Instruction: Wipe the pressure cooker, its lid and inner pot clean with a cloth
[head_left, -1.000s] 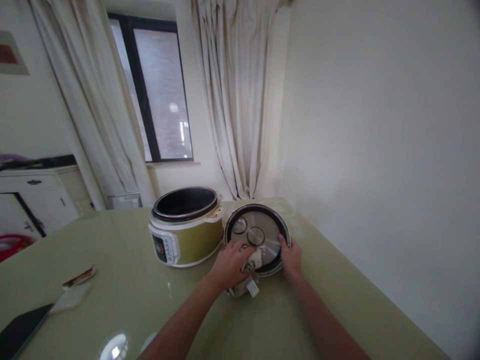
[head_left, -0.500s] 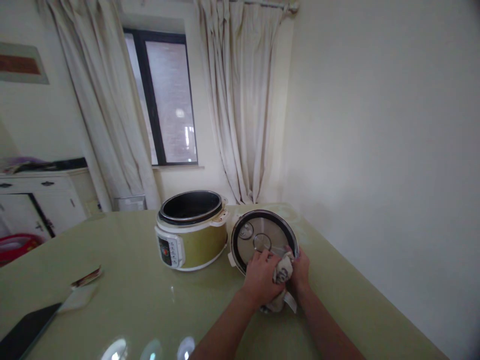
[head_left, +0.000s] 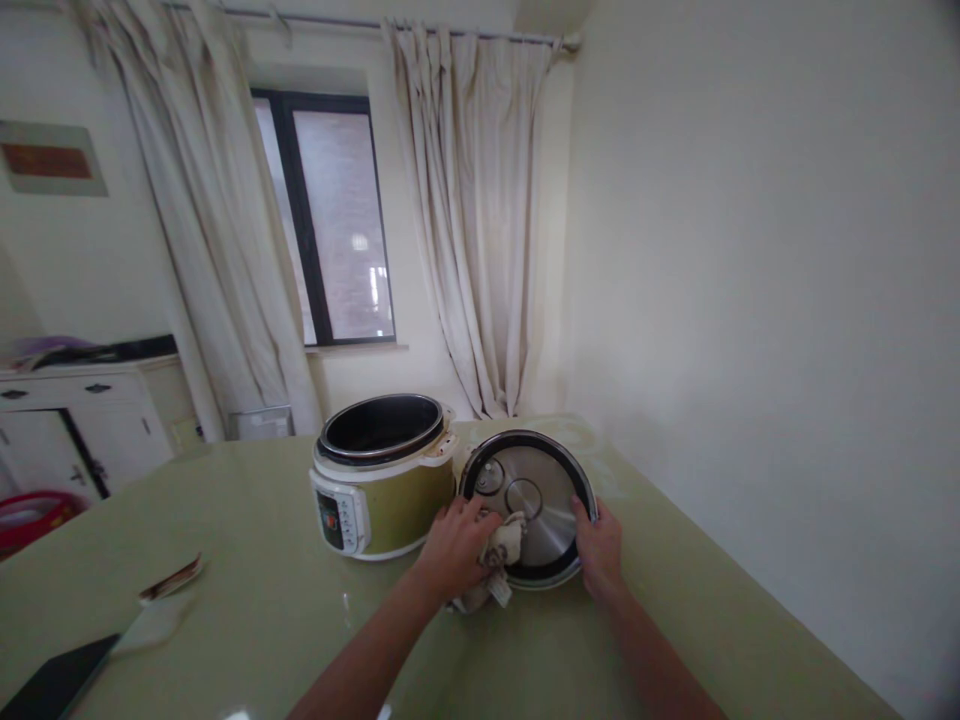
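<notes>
A round pressure cooker lid [head_left: 551, 505] is tilted with its metal inner side toward me. My right hand [head_left: 600, 548] grips its right rim, thumb over the edge. At the lid's lower left, my left hand [head_left: 459, 540] is closed on a patterned cloth [head_left: 504, 540], which touches the lid's inside and hangs down below the hand. The cooker body [head_left: 409, 505], green and white with a control panel, stands uncovered to the left of the lid. A dark pot [head_left: 382, 425] sits inside it.
The green glossy table [head_left: 255, 560] ends against a white wall on the right. At the left lie a dark-bladed utensil [head_left: 56, 675] and a small flat item [head_left: 172, 580]. A white cabinet [head_left: 90, 400] and a red basin [head_left: 37, 525] stand beyond the table.
My left hand has moved the cloth leftward across the lid, from near the right hand to the lower left rim. The right hand still grips the lid. The view has tilted up slightly.
</notes>
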